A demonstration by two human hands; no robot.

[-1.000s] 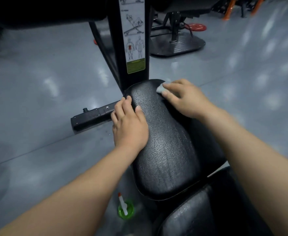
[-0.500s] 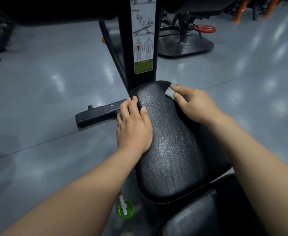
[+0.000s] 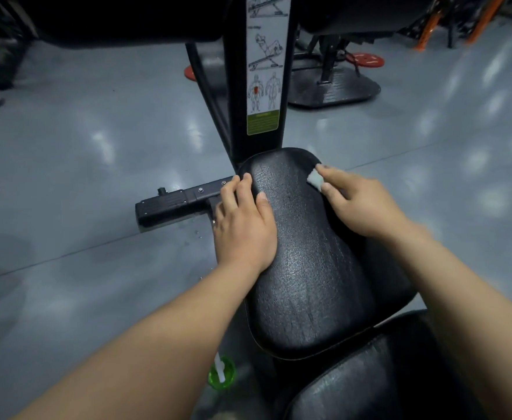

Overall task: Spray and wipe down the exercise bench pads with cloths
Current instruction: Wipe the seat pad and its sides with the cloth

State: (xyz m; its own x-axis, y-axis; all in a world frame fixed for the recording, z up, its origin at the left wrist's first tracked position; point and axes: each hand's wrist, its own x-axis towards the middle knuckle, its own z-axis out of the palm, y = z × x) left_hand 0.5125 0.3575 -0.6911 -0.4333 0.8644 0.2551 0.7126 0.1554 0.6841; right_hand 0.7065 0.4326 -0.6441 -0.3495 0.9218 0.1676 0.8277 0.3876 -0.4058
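The right hand (image 3: 360,204), fingers pinching the cloth (image 3: 314,180), has slid down the pad (image 3: 309,268) at its upper-right edge; the left hand (image 3: 244,228) stays flat, bracing. Wiping looks mid-stroke.

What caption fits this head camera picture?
Right hand holds a small cloth on the black bench pad; left hand rests on its edge.

Grey floor (image 3: 82,207) w/ green spray bottle (image 3: 222,372) nr black bench pad (image 3: 306,268).
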